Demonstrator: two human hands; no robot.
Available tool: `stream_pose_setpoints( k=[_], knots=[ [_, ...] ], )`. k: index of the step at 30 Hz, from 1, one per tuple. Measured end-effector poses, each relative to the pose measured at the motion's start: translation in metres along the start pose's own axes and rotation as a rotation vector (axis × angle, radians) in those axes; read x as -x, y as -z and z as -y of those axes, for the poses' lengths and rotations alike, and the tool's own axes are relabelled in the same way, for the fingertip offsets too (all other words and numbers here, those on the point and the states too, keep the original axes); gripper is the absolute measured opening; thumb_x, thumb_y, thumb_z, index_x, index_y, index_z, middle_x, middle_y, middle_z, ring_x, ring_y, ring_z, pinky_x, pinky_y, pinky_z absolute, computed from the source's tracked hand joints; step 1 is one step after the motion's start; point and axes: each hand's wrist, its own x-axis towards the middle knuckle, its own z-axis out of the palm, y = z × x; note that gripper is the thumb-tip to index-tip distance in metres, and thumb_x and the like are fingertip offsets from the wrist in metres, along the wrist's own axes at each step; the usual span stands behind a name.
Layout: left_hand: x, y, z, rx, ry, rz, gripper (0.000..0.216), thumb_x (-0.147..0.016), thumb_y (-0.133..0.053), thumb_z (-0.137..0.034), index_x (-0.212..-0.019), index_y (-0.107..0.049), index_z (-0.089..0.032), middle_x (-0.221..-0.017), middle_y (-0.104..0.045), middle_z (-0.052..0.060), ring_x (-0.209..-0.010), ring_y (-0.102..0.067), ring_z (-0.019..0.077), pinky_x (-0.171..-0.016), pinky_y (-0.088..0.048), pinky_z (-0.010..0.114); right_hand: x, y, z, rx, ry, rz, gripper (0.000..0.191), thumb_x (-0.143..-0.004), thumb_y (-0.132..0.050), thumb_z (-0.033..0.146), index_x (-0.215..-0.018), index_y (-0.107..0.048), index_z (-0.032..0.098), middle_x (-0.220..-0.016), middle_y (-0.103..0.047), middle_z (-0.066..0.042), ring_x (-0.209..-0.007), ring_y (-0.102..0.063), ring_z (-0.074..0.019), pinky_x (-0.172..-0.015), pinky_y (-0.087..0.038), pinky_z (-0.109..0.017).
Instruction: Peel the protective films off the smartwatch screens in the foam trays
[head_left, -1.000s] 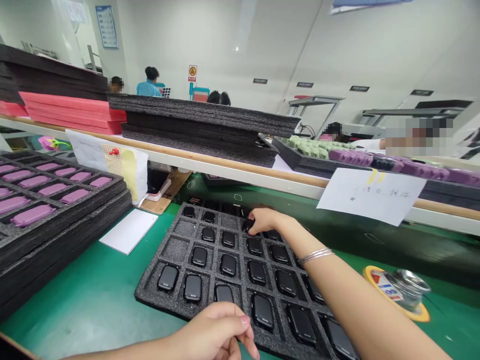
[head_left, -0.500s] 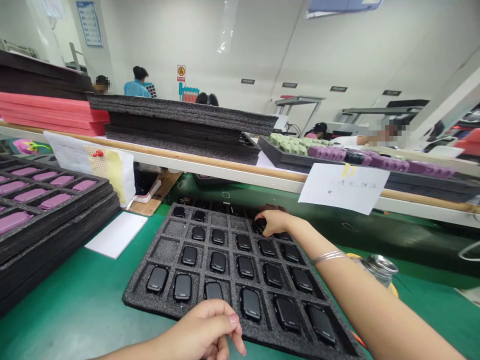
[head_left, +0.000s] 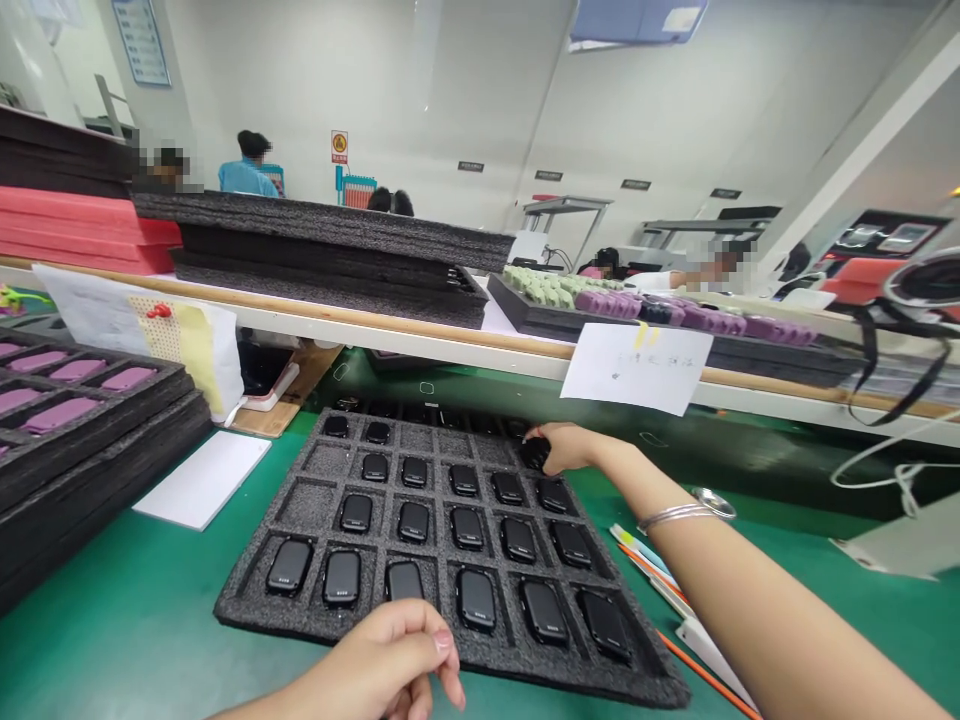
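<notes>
A dark grey foam tray (head_left: 311,455) lies on the bench, its compartments holding several small black devices with rounded corners, like smartwatch bodies (head_left: 477,598). My right hand (head_left: 566,447) reaches to the tray's far right corner. Its fingers are closed on a black device (head_left: 535,455) at the last compartment of the back row; whether it has left the compartment I cannot tell. In front of the tray's near edge hovers my left hand (head_left: 405,650), fingers loosely curled and apart, nothing visible in them. It partly covers a device in the front row.
Foam trays with purple pieces (head_left: 56,415) are stacked at left, beside a white pad (head_left: 202,480). A shelf (head_left: 315,318) crosses behind, bearing black foam stacks (head_left: 322,240). Right of the tray lie pens (head_left: 652,565) and a white bar-shaped thing (head_left: 712,655). Co-workers sit beyond.
My right hand has shifted one compartment to the right along the back row, and the compartment it was at now looks empty. My left hand keeps its pose. The view has turned right.
</notes>
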Motion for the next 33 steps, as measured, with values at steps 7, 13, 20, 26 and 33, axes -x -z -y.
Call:
stream_pose_setpoints(
  k=[7,13,20,26,33],
  knots=[
    [0.002,0.000,-0.002,-0.010,-0.033,0.006,0.063,-0.063,-0.071,-0.075,-0.079,-0.048,-0.018,-0.082,-0.069,0.005,-0.042,-0.040,0.0040,-0.040,-0.021,0.022,-0.001,-0.011,0.002,-0.105,-0.062,-0.082,0.031,-0.097,-0.065,0.034,-0.122,-0.063,0.016,-0.123,-0.064,-0.009,-0.108,-0.065,-0.0226,-0.093,-0.056,-0.043],
    [0.009,-0.001,-0.005,0.045,-0.049,0.026,0.059,-0.066,-0.076,-0.068,-0.080,-0.050,-0.017,-0.081,-0.069,0.005,-0.043,-0.042,0.0036,-0.040,-0.023,0.020,0.021,0.001,0.020,-0.210,-0.022,-0.358,0.031,-0.096,-0.066,0.037,-0.118,-0.065,0.016,-0.119,-0.066,-0.009,-0.109,-0.065,-0.0235,-0.098,-0.053,-0.047],
    [0.022,-0.004,-0.024,0.533,-0.170,0.089,0.071,-0.071,-0.077,-0.072,-0.108,-0.062,-0.013,-0.100,-0.072,0.012,-0.078,-0.070,0.0172,-0.073,-0.054,0.028,0.102,-0.023,0.125,-0.528,0.482,-0.648,0.049,-0.071,-0.082,0.034,-0.116,-0.067,0.022,-0.109,-0.073,-0.005,-0.098,-0.069,-0.0232,-0.090,-0.055,-0.036],
    [0.022,-0.003,-0.027,0.610,-0.344,0.091,0.071,-0.077,-0.077,-0.066,-0.121,-0.061,-0.013,-0.113,-0.071,0.016,-0.107,-0.068,0.0255,-0.100,-0.051,0.041,0.135,-0.064,0.174,-0.701,0.804,-0.762,0.045,-0.076,-0.074,0.021,-0.120,-0.062,0.027,-0.102,-0.069,-0.002,-0.092,-0.067,-0.0172,-0.085,-0.056,-0.031],
    [0.019,-0.003,-0.024,0.533,-0.332,0.021,0.064,-0.077,-0.081,-0.060,-0.116,-0.062,-0.012,-0.115,-0.071,0.018,-0.104,-0.070,0.0266,-0.099,-0.052,0.046,0.130,-0.078,0.173,-0.967,0.734,-0.551,0.092,-0.076,-0.084,0.024,-0.152,-0.033,0.039,-0.128,-0.068,0.000,-0.115,-0.068,-0.0168,-0.094,-0.058,-0.026]
  ],
)
